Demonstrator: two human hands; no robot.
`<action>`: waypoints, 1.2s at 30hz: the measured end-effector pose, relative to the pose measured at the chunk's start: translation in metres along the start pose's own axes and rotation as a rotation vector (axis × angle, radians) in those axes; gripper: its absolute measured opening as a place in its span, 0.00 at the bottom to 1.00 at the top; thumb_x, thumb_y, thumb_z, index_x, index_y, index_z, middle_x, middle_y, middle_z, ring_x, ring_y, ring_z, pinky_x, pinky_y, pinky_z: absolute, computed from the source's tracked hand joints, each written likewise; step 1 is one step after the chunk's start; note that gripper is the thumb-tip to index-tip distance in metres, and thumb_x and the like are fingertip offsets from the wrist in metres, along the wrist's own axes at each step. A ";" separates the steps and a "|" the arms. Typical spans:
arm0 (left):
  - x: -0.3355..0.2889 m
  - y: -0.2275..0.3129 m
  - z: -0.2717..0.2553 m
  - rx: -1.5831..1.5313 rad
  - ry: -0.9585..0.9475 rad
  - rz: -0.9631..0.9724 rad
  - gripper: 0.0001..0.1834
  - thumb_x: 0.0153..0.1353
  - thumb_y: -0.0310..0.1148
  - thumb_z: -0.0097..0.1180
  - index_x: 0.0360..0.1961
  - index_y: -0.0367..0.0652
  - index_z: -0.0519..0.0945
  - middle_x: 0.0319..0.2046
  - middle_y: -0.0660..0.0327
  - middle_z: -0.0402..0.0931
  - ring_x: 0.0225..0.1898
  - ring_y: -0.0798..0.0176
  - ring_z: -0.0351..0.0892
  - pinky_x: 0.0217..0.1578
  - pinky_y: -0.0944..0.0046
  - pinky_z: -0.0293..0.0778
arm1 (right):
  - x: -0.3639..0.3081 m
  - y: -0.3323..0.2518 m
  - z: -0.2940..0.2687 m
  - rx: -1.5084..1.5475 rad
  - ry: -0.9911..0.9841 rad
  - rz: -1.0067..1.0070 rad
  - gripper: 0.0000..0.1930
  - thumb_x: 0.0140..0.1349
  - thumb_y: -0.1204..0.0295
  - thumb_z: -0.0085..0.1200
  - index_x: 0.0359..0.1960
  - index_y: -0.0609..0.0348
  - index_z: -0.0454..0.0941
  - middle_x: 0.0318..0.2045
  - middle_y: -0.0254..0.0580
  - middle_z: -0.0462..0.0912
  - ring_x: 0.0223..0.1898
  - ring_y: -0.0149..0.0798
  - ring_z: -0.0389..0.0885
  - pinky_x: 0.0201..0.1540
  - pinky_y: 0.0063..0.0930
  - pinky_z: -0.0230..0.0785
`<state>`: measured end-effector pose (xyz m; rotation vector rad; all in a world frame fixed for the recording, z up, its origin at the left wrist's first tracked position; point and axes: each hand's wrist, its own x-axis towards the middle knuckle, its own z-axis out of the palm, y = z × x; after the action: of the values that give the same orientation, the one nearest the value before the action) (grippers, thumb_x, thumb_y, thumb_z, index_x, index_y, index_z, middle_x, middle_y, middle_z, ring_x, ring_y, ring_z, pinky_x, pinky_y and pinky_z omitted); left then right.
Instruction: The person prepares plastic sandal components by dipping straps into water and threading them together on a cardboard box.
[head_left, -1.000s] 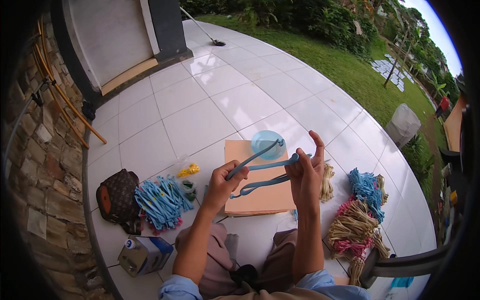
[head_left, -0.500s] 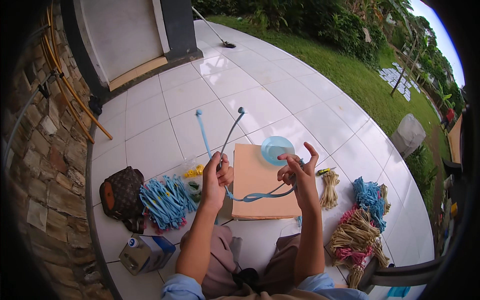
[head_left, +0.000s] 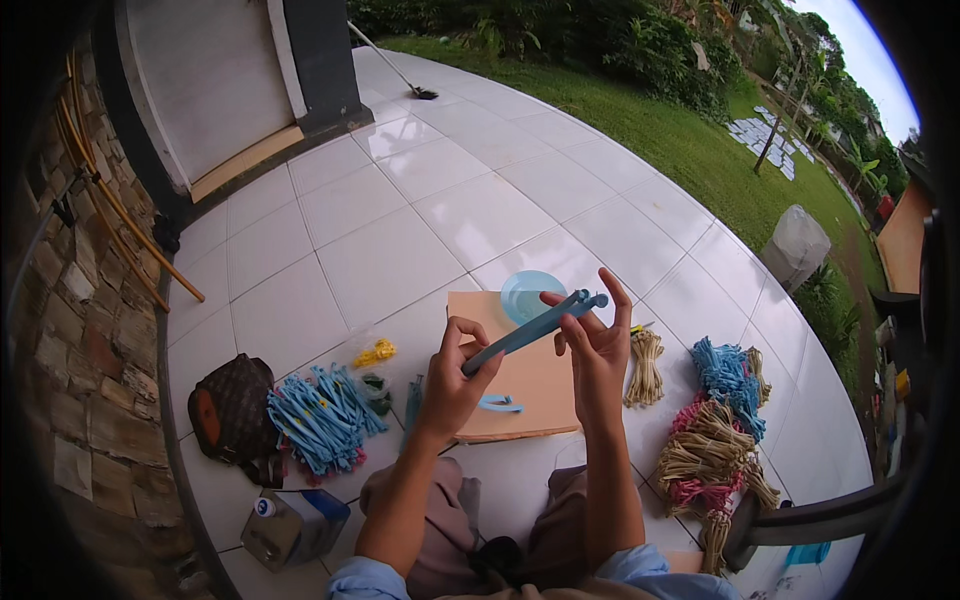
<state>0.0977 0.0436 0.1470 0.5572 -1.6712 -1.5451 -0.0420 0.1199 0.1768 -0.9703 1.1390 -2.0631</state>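
Head view: the left hand [head_left: 452,385] closes its grip on the lower end of doubled blue cords [head_left: 530,335], fingers curled about them; the right hand [head_left: 597,350] pinches its grip near the knotted upper ends, one finger raised; the cords slant up to the right above a peach-coloured board [head_left: 525,420] on the white tiled floor [head_left: 375,270]; a blue loop [head_left: 502,404] shows below, hanging or resting one cannot tell; a pale blue dish [head_left: 520,298] sits at the board's far edge; to the left lie yellow pieces [head_left: 376,353], a heap of blue lengths [head_left: 325,415], a brown patterned bag [head_left: 232,408] and a capped can [head_left: 285,535]; to the right, a beige bundle [head_left: 645,368] lies near the board, beside a mixed pile [head_left: 708,445] of blue, beige and pink; a lawn [head_left: 640,125] borders the tiles.
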 end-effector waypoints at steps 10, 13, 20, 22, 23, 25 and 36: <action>-0.001 -0.001 -0.018 -0.424 0.012 -0.044 0.14 0.68 0.45 0.40 0.34 0.46 0.63 0.28 0.67 0.59 0.14 0.79 0.46 0.16 0.77 0.47 | -0.004 -0.003 -0.006 0.017 0.116 -0.093 0.31 0.61 0.77 0.52 0.62 0.58 0.48 0.38 0.50 0.81 0.31 0.29 0.73 0.45 0.25 0.66; -0.003 0.019 -0.025 -0.756 -0.094 -0.219 0.13 0.69 0.45 0.38 0.31 0.49 0.62 0.28 0.67 0.59 0.14 0.79 0.46 0.16 0.77 0.45 | -0.006 -0.012 -0.002 -0.007 0.127 -0.135 0.31 0.61 0.77 0.52 0.62 0.58 0.48 0.38 0.51 0.81 0.32 0.29 0.74 0.46 0.26 0.66; 0.000 0.056 -0.005 -0.310 -0.189 -0.082 0.14 0.56 0.26 0.59 0.34 0.49 0.64 0.33 0.67 0.67 0.20 0.81 0.61 0.19 0.80 0.56 | -0.015 -0.059 -0.018 -0.090 0.115 -0.278 0.31 0.61 0.79 0.50 0.63 0.59 0.48 0.40 0.56 0.80 0.34 0.31 0.76 0.48 0.29 0.66; 0.004 0.057 0.008 -0.136 -0.182 -0.046 0.15 0.54 0.23 0.60 0.34 0.48 0.64 0.32 0.67 0.70 0.24 0.80 0.68 0.20 0.80 0.59 | -0.020 -0.065 -0.022 -0.078 0.115 -0.292 0.31 0.61 0.79 0.51 0.63 0.59 0.48 0.42 0.57 0.79 0.36 0.31 0.76 0.48 0.28 0.66; 0.007 0.055 0.013 -0.132 -0.189 -0.041 0.15 0.54 0.23 0.60 0.34 0.48 0.64 0.32 0.67 0.70 0.24 0.80 0.68 0.20 0.80 0.59 | -0.021 -0.064 -0.022 0.043 0.164 -0.261 0.32 0.60 0.79 0.51 0.63 0.60 0.46 0.45 0.59 0.77 0.39 0.33 0.76 0.49 0.28 0.66; 0.012 0.047 0.025 -0.151 -0.174 -0.029 0.15 0.54 0.24 0.60 0.34 0.48 0.64 0.32 0.66 0.70 0.25 0.79 0.70 0.22 0.80 0.61 | -0.025 -0.062 -0.022 0.140 0.226 -0.231 0.33 0.60 0.79 0.51 0.63 0.60 0.45 0.48 0.61 0.75 0.42 0.34 0.76 0.50 0.28 0.66; 0.014 0.012 0.049 -0.014 -0.093 -0.050 0.15 0.52 0.23 0.59 0.25 0.43 0.62 0.26 0.66 0.71 0.30 0.74 0.75 0.29 0.74 0.70 | -0.034 -0.022 -0.033 0.041 0.288 -0.069 0.38 0.58 0.78 0.55 0.62 0.60 0.41 0.47 0.55 0.77 0.41 0.32 0.78 0.48 0.27 0.68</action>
<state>0.0532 0.0661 0.1640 0.5302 -1.7262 -1.6396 -0.0529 0.1707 0.1729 -0.7172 1.2140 -2.3275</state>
